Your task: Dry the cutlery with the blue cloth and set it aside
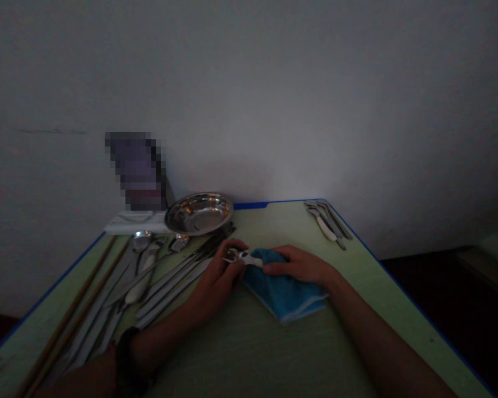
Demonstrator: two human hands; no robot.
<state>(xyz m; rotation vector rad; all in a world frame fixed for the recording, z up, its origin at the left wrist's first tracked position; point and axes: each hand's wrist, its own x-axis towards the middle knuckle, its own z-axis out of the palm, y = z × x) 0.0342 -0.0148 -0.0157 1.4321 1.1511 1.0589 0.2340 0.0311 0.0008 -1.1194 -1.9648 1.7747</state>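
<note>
My left hand (pixel 224 271) is closed around the metal head of a white-handled utensil (pixel 255 261) in front of the steel bowl. Its head is partly hidden by my fingers, so I cannot tell its exact kind. My right hand (pixel 301 264) grips a blue cloth (pixel 282 298), which is folded over the handle end of the utensil. The cloth's lower corner hangs toward the tabletop. Both hands are close together over the middle of the green table (pixel 249 354).
A shiny steel bowl (pixel 199 215) stands near the wall. Spoons (pixel 142 240), long metal utensils (pixel 178 284) and wooden sticks (pixel 72 315) lie at left. Several pieces of cutlery (pixel 327 224) lie at the far right. A blurred-out upright panel (pixel 136 171) stands at the back left.
</note>
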